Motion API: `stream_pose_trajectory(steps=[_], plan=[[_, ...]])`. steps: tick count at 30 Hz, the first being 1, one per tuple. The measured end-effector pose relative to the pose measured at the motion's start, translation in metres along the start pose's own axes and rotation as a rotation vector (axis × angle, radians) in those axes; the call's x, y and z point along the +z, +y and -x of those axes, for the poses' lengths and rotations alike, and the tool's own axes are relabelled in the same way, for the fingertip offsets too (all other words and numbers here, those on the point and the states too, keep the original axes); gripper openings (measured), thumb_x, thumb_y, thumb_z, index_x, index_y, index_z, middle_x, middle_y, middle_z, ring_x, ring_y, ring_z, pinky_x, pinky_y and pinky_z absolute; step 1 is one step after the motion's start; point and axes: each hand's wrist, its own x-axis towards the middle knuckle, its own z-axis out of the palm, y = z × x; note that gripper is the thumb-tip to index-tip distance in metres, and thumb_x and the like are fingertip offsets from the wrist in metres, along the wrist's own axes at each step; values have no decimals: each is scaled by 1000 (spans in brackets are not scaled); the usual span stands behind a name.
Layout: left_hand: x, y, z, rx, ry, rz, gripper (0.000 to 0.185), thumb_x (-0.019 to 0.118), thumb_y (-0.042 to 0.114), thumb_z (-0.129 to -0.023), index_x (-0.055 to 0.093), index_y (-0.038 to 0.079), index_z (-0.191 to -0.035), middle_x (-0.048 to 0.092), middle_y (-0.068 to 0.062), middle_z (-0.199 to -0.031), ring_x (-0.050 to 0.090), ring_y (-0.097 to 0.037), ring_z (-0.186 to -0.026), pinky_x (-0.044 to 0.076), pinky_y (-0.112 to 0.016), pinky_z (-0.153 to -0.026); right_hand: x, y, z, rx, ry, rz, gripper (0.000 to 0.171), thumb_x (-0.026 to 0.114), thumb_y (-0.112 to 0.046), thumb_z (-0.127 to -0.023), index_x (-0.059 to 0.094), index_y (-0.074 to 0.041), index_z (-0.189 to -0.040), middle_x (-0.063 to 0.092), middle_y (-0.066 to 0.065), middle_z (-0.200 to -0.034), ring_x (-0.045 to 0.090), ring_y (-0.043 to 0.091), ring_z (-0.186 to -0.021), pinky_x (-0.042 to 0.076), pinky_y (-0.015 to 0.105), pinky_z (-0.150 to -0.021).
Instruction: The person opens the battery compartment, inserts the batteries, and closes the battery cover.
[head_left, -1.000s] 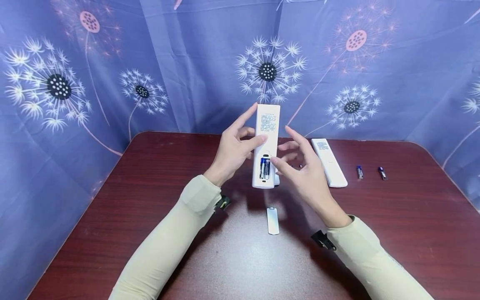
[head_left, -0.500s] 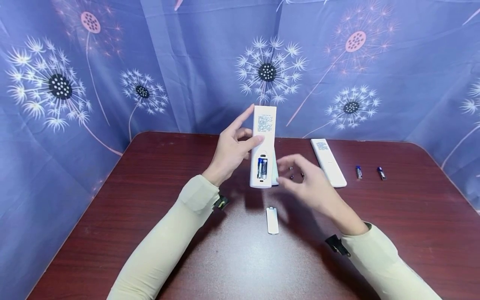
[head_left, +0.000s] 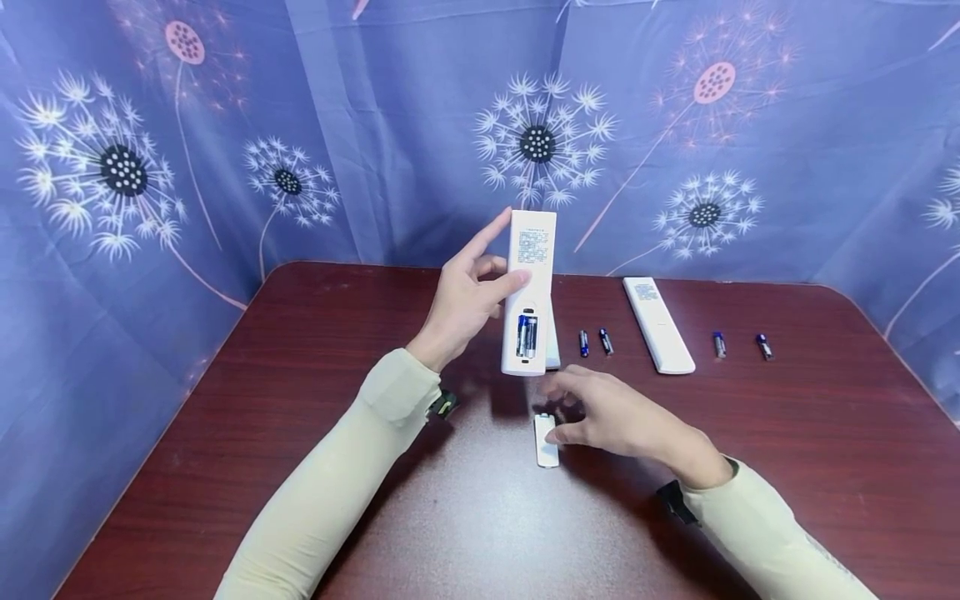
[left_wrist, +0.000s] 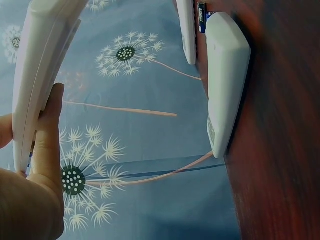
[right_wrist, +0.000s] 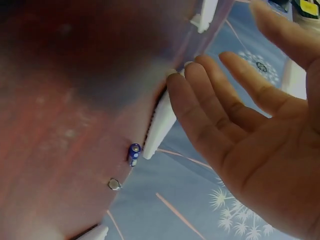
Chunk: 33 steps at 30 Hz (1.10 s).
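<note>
My left hand [head_left: 468, 304] holds up a white remote control [head_left: 532, 283], its back facing the head camera, the thumb lying across it. Two blue-and-silver batteries [head_left: 527, 336] sit side by side in its uncovered compartment. The left wrist view shows the same remote control [left_wrist: 37, 75] edge-on, between thumb and fingers. My right hand [head_left: 618, 412] is over the small white battery cover [head_left: 547, 454] on the table. Its fingers are spread and loosely bent in the right wrist view, with nothing gripped. From the head, the thumb tip overlaps the cover; contact cannot be told.
Another white remote control [head_left: 552, 354] lies behind the held one, partly hidden. A further white remote control [head_left: 660, 329] lies face down to the right. Two batteries [head_left: 595, 342] lie between them, and two loose batteries [head_left: 741, 346] farther right. A patterned blue cloth [head_left: 405, 142] hangs behind the table [head_left: 300, 350].
My right hand has left the side of the held remote control and come down toward the battery cover, uncovering two batteries on the table. The left hand stays nearly still.
</note>
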Motion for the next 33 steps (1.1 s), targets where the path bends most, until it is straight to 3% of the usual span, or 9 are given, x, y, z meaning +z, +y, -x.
stream_pose_trajectory(steps=[7,14,20,27,33], plan=[[1,2,0,-5,6,-13,78,75,-4,-97,54,40,-156,72,-19,-99,70,-25,-84,58,-33,-58,10,2,5,14,-9,84,49,98,-29,-78,74,-9,-115,57,-5,-96,55,12,-85,49,30,-74],[1,3,1,-5,2,-15,78,75,-4,-97,53,41,-157,72,-19,-101,71,-26,-85,59,-34,-59,15,0,8,52,-8,129,55,99,-35,-74,75,-11,-118,53,-5,-98,50,11,-86,47,30,-71],[1,3,1,2,4,-24,78,75,-4,-97,53,40,-157,72,-19,-101,71,-26,-86,60,-34,-59,16,1,10,20,4,147,52,99,-36,-74,75,-12,-114,53,-5,-97,49,11,-85,47,31,-71],[1,3,2,3,1,-18,78,75,-3,-97,52,38,-158,72,-19,-100,71,-26,-85,60,-37,-60,15,4,9,-30,46,66,36,97,-22,-78,72,-13,-102,61,-10,-94,61,11,-86,54,32,-78],[1,3,1,5,-1,-12,78,75,-4,-97,52,37,-158,71,-19,-100,70,-26,-86,60,-37,-60,11,5,8,18,19,-95,24,91,-14,-86,70,-13,-99,69,-13,-87,68,6,-82,58,31,-75]])
